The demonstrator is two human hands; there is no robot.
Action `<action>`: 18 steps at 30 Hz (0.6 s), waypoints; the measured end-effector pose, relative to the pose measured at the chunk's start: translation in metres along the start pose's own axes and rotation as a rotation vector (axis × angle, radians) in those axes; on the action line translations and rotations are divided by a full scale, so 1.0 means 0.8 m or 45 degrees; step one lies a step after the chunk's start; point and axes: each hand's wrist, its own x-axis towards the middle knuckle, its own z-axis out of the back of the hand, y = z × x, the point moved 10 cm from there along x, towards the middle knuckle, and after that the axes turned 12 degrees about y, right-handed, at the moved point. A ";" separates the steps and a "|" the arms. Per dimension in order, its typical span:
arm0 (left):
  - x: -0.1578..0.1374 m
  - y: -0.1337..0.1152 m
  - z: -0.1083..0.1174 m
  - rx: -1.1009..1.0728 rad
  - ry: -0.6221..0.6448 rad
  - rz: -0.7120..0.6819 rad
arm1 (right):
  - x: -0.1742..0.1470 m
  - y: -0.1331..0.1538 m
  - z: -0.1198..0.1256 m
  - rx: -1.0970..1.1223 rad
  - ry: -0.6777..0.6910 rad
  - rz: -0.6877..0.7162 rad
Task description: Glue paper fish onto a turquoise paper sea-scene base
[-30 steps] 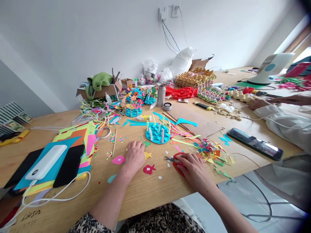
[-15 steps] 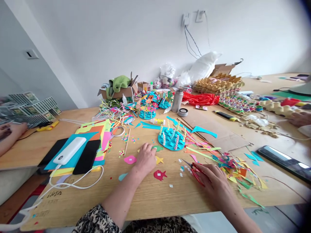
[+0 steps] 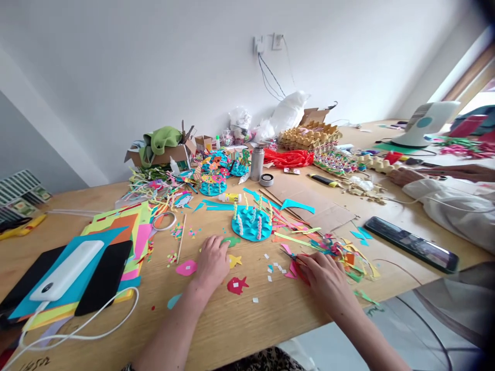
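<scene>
Several paper bits point(image 3: 281, 268) lie newly uncovered: your right fingers point(image 3: 311, 264), gripping the red-handled scissors point(image 3: 295, 259), have shifted rightward at the tabletop point(image 3: 232, 335); whether your left fingers point(image 3: 212, 243) hold anything, I can't tell.

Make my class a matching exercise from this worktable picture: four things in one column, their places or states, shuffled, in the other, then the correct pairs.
Things
1. Red-handled scissors
2. Red paper fish
3. Metal bottle
4. White power bank

Places or states
A. Standing upright
B. Lying on a blue sheet
C. In the person's right hand
D. Bearing a small white square

Pairs: 1-C, 2-D, 3-A, 4-B
</scene>
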 end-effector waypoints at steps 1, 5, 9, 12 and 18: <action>0.000 0.000 0.000 0.006 -0.003 -0.003 | 0.000 0.000 0.000 -0.016 -0.001 -0.004; 0.001 0.001 -0.003 0.017 -0.004 -0.006 | 0.012 -0.002 0.015 -0.052 -0.032 0.039; 0.000 -0.002 -0.001 0.018 -0.009 -0.015 | 0.070 -0.005 0.063 -0.026 -0.088 0.144; -0.001 -0.004 0.000 0.005 -0.006 -0.018 | 0.150 -0.002 0.078 -0.087 0.037 0.229; -0.001 0.003 0.005 0.018 0.004 0.044 | 0.294 -0.024 0.019 -0.315 0.469 0.122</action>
